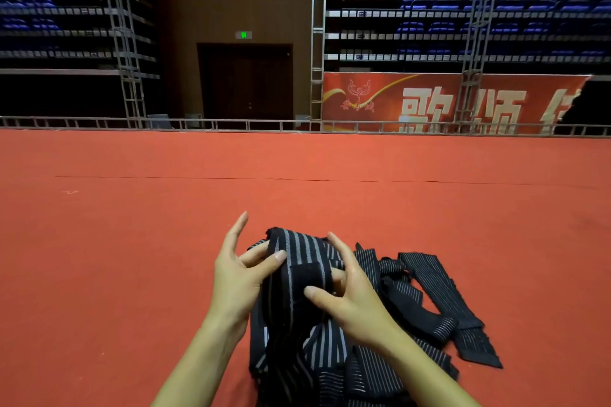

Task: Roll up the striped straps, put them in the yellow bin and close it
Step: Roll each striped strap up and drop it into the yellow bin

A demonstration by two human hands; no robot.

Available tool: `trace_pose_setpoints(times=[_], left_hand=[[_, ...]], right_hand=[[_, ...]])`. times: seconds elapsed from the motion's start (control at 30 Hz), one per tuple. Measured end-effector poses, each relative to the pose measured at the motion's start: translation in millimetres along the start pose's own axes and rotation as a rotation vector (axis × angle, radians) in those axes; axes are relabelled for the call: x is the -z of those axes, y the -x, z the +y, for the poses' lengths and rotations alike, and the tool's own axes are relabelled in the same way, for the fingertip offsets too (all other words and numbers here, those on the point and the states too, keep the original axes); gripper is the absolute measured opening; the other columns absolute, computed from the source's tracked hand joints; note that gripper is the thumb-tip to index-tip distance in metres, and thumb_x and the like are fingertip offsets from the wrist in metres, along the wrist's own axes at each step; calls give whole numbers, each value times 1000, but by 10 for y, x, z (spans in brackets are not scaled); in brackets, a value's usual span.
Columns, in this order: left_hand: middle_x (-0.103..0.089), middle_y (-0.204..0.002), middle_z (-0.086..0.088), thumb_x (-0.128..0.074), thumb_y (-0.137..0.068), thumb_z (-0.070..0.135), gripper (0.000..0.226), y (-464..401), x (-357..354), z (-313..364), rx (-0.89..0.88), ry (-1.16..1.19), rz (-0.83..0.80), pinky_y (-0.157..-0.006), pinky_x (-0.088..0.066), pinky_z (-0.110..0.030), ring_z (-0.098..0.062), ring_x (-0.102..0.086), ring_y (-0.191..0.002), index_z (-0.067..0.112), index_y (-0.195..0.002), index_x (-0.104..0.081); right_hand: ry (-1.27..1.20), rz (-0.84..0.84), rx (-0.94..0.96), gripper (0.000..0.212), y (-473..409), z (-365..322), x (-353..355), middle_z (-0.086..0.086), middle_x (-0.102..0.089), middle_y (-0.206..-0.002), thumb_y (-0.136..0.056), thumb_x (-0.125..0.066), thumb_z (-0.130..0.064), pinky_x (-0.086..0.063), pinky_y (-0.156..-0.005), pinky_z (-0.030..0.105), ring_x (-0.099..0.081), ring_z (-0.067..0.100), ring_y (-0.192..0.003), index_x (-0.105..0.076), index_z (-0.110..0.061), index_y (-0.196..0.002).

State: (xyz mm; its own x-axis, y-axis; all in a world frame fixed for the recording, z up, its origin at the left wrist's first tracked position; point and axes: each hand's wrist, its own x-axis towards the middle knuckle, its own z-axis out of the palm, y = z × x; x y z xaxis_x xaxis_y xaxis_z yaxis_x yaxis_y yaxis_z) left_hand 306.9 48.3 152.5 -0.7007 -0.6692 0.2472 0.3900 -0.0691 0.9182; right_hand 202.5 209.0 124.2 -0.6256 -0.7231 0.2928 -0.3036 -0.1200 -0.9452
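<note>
Red carpet (132,241), strap (304,261) lengthwise toward viewer

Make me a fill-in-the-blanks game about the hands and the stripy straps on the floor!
1. Both hands, left hand and right hand, hold one striped strap that is black with ____ stripes.
2. The pile of straps lies on a ____ carpet.
3. The little sign above the dark door glows ____.

Missing words: white; red; green
</note>
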Motion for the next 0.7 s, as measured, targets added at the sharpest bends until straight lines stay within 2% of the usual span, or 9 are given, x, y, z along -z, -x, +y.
trace_pose_setpoints(times=[0.07, 0.17, 0.27, 0.37, 0.43, 0.5, 0.53, 0.63, 0.7], left_hand=[[-83, -110, -10, -78, -89, -10, 96, 44, -10, -16, -37, -40, -53, -78, -64, -26, -27, -80, -105, 41, -161, -40], [-81, -116, -5, -77, -92, -8, 103, 150, -16, -29, -96, -176, -200, -88, -61, -25, -28, -78, -109, 51, -163, -31], [-81, -119, 4, -75, -94, -8, 107, 219, -12, -23, -116, -265, -292, -87, -59, -21, -23, -78, -104, 54, -164, -23], [-82, -106, 11, -78, -95, 2, 97, 175, -55, -17, -166, -287, -193, -81, -55, -17, -13, -69, -82, 51, -162, -27], [-83, -109, 2, -75, -97, 3, 92, 125, -96, -2, -175, -227, -171, -85, -59, -22, -14, -75, -92, 49, -162, -29], [-83, -113, -7, -70, -99, -3, 90, 116, -136, 20, -162, -165, -204, -87, -63, -28, -23, -80, -106, 45, -164, -28], [-82, -113, -9, -69, -99, -4, 91, 127, -147, 29, -163, -155, -214, -88, -64, -31, -26, -80, -107, 44, -164, -28], [-82, -116, -7, -69, -99, -6, 93, 158, -157, 20, -185, -198, -226, -97, -63, -40, -28, -78, -111, 45, -165, -27], [-82, -119, -4, -69, -100, -4, 94, 180, -160, 2, -204, -257, -259, -106, -58, -46, -25, -77, -116, 45, -166, -24]], right_hand=[[-65, 36, -9, 98, -48, -24, 37, 3, -80, -123, -103, -73, -16, -56, -110, 49, -76, 22, -117, -5, -37, -169], [-102, 146, 5, 90, -169, -67, 90, 7, -81, -115, -103, -73, -23, -60, -105, 49, -79, 24, -110, -13, -40, -167], [-122, 218, 63, 85, -197, -98, 101, 9, -81, -117, -103, -71, -10, -61, -102, 52, -79, 26, -109, -23, -42, -165], [-92, 142, 99, 87, -94, -98, 73, 5, -80, -122, -104, -66, 1, -62, -101, 44, -77, 24, -115, -21, -40, -166], [-61, 80, 91, 88, -31, -53, 57, 4, -78, -128, -104, -66, 0, -58, -107, 46, -75, 23, -121, -18, -38, -167], [-59, 48, 62, 88, 7, -2, 60, 4, -78, -129, -104, -66, 0, -57, -108, 47, -74, 23, -122, -17, -35, -168], [-64, 46, 45, 86, 18, 13, 67, 3, -79, -127, -104, -66, 0, -59, -106, 45, -75, 21, -120, -19, -34, -168], [-55, 102, 46, 81, 19, -33, 88, -12, -79, -117, -101, -74, -6, -60, -93, 25, -77, 6, -108, -30, -33, -163], [-24, 182, 94, 79, -19, -51, 118, -5, -76, -116, -97, -80, -14, -60, -89, 27, -78, 11, -97, -37, -36, -160]])
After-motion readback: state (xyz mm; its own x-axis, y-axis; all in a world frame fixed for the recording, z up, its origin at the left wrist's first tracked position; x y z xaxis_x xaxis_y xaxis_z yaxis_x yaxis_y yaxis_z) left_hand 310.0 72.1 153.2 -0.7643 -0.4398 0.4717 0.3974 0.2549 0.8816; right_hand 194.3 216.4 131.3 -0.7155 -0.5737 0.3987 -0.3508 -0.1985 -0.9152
